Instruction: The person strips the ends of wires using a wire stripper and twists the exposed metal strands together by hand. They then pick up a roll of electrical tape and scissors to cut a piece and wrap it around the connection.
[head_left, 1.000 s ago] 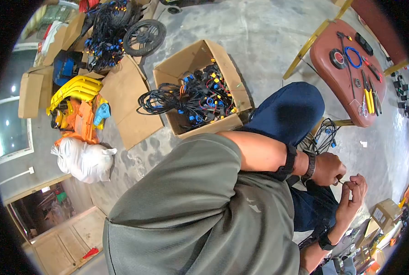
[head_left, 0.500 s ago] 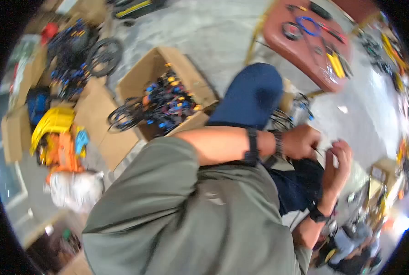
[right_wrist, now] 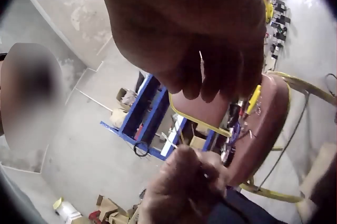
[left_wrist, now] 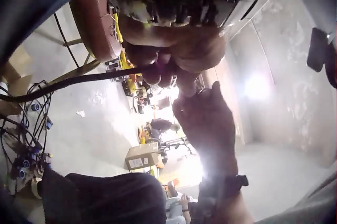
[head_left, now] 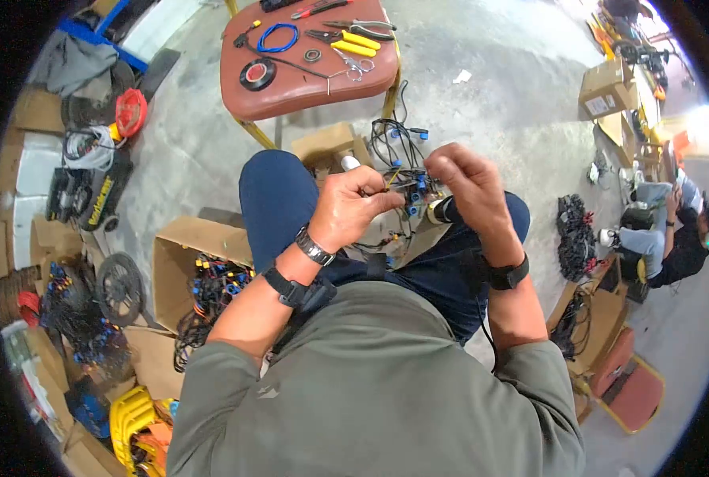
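Note:
My left hand (head_left: 346, 207) grips a black cable (left_wrist: 79, 79), which runs from the hand out to the left in the left wrist view. A thin yellow wire (head_left: 394, 176) shows just past its fingertips in the head view. Facing it, my right hand (head_left: 473, 191) is raised with bent fingers, a short gap from the left fingertips. Whether the right fingers pinch a wire end, I cannot tell. Below both hands, between the knees, lies a tangle of black cables with blue connectors (head_left: 418, 191).
A red-brown padded chair (head_left: 306, 99) ahead carries pliers (head_left: 354, 48), scissors (head_left: 356, 67), black tape (head_left: 257, 74) and a blue wire coil (head_left: 278, 37). An open carton (head_left: 175, 262) of wiring stands at the left. On the right, another person (head_left: 672, 230) sits near black cable bundles (head_left: 577, 238).
The head view has swung to the right, so the chair now stands straight ahead and the carton at the left. The hands show nearer the middle, with the right hand raised and its fingers bent.

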Motion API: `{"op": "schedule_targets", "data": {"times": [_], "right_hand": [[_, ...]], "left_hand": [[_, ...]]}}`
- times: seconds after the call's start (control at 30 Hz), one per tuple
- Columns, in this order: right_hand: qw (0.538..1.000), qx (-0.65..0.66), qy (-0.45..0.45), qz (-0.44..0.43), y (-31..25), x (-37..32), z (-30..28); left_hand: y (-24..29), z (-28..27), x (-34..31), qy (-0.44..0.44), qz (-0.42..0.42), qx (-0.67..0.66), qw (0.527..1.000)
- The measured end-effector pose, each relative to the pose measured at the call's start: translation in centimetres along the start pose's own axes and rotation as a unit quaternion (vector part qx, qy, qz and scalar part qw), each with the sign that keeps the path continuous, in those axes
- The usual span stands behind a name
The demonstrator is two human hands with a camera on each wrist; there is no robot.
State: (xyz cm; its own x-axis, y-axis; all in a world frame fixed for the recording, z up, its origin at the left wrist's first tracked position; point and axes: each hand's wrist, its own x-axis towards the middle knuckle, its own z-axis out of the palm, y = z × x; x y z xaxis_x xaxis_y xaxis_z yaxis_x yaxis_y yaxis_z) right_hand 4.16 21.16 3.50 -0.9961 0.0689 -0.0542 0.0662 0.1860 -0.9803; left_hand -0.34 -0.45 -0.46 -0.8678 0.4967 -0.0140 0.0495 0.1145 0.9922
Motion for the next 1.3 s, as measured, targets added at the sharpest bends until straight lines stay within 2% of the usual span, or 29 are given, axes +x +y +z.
{"op": "schedule_targets", "data": {"times": [0.1, 0.2, 0.27, 0.3, 0.33, 0.4, 0.47, 0.53, 0.6, 0.7, 0.8, 1.1, 1.3], "right_hand": [[0.982, 0.166, -0.077, 0.054, 2.4, -0.9, 2.3], [0.975, 0.136, -0.159, 0.076, 4.4, -1.8, 4.4], [0.975, 0.133, -0.175, 0.037, 7.6, -2.6, 6.6], [0.981, 0.073, -0.181, 0.018, 5.7, -2.8, 6.8], [0.983, 0.094, -0.155, -0.008, 7.6, -3.3, 8.1], [0.972, 0.146, -0.172, 0.061, 7.9, -3.8, 8.3], [0.967, 0.210, -0.118, 0.080, 7.7, -4.2, 8.1], [0.980, 0.131, -0.137, 0.058, 6.8, -4.0, 6.9], [0.971, 0.171, -0.155, 0.058, 7.9, -4.3, 7.1], [0.973, 0.155, -0.150, 0.088, 7.5, -4.9, 7.0], [0.963, 0.218, -0.139, 0.081, 8.5, -5.1, 7.3], [0.951, 0.223, -0.194, 0.094, 8.0, -4.9, 6.3], [0.945, 0.225, -0.208, 0.116, 7.1, -5.0, 6.0]], "left_hand": [[0.2, -0.7, 0.3, -0.018, -0.037, -0.075, 0.996], [-0.1, -1.0, 0.4, -0.031, -0.057, -0.171, 0.983], [-0.2, -0.8, 0.5, -0.034, -0.067, -0.243, 0.967], [-0.1, -0.6, 0.4, -0.018, -0.085, -0.208, 0.974], [0.1, -0.7, 0.5, -0.017, -0.092, -0.215, 0.972], [0.5, -1.1, 0.2, -0.013, -0.110, -0.228, 0.967], [0.4, -1.0, 0.2, 0.006, -0.098, -0.224, 0.970], [0.9, -1.0, -0.1, 0.024, -0.101, -0.221, 0.970], [0.8, -1.4, -0.2, 0.029, -0.086, -0.184, 0.979], [1.2, -1.6, -0.3, 0.050, -0.071, -0.152, 0.984], [1.1, -1.8, -0.4, 0.063, -0.059, -0.153, 0.985], [1.2, -2.0, 0.1, 0.079, -0.003, -0.177, 0.981], [0.9, -1.7, -0.1, 0.102, 0.015, -0.123, 0.987]]}}
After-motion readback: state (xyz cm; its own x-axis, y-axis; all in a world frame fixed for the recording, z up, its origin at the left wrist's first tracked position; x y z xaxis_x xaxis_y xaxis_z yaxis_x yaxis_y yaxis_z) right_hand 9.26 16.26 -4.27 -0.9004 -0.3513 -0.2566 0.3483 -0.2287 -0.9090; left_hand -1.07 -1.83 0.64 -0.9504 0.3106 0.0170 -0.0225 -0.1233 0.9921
